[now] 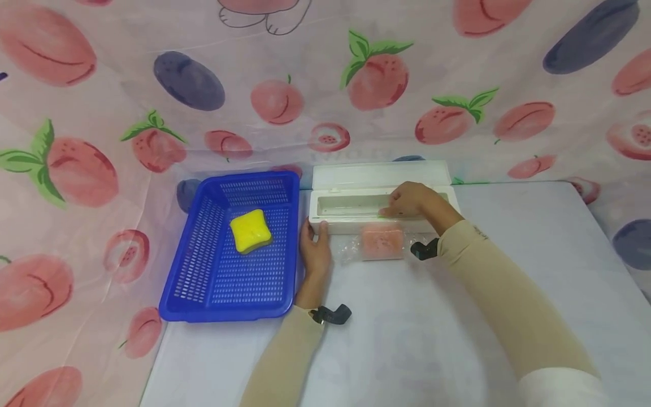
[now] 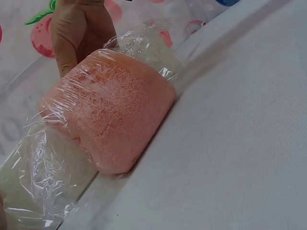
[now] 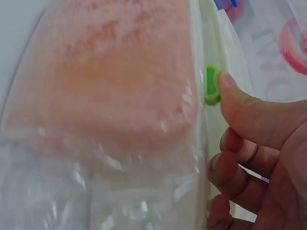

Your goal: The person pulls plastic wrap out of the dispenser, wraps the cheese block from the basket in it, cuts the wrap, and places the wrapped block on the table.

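Observation:
A long white cling film dispenser [image 1: 346,227] lies at the back of the table, its lid [image 1: 381,175] raised. Against its front stands a pink sponge-like block [image 1: 382,242], covered by clear cling film [image 2: 43,167] that spreads out on both sides. My left hand [image 1: 315,251] holds the dispenser's front left corner, fingers along the end and thumb at the front. My right hand [image 1: 407,200] reaches over the dispenser from the right. In the right wrist view its thumb presses a small green slide cutter [image 3: 211,85] at the dispenser's edge, with the other fingers curled below.
Left of my left hand stands a blue plastic basket [image 1: 229,312] with a yellow sponge [image 1: 251,230] in it. A fruit-printed sheet [image 1: 315,68] hangs behind the white-covered table [image 1: 386,350]. Each wrist carries a black camera mount.

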`<control>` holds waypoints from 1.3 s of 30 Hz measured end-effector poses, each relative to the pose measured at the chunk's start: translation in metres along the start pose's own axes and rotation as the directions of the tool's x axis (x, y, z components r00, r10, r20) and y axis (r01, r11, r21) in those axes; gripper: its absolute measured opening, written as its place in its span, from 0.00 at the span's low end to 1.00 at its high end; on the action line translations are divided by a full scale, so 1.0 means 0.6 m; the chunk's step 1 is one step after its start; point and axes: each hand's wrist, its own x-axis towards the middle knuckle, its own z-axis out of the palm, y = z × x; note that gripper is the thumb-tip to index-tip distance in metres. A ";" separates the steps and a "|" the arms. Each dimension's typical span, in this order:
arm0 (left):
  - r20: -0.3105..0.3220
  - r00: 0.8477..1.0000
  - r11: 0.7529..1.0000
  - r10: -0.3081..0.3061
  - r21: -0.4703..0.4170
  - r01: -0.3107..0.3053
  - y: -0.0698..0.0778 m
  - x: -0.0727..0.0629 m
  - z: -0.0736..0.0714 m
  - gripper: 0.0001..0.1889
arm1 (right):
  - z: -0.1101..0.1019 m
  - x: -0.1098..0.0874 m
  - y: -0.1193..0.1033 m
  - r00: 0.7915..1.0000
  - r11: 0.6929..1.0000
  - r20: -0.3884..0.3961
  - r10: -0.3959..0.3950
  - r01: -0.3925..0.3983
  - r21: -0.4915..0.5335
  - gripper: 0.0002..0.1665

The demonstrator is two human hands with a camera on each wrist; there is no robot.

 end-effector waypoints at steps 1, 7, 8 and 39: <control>0.000 1.000 1.000 0.001 -0.007 -0.001 0.000 0.000 0.000 0.29 | -0.002 -0.002 0.000 1.000 1.000 -0.002 -0.010 0.010 -0.013 0.25; -0.005 1.000 1.000 0.008 -0.014 -0.008 -0.002 0.002 -0.005 0.28 | -0.001 -0.003 0.010 0.999 0.997 0.049 -0.015 0.011 0.079 0.26; -0.006 1.000 1.000 0.006 -0.008 -0.006 -0.002 0.002 -0.006 0.28 | 0.001 -0.001 0.013 0.998 0.994 0.057 -0.005 -0.001 0.106 0.26; -0.015 1.000 1.000 -0.002 0.016 0.002 0.001 -0.002 0.001 0.28 | -0.057 -0.085 0.134 0.975 0.976 -0.059 0.214 -0.215 -0.018 0.46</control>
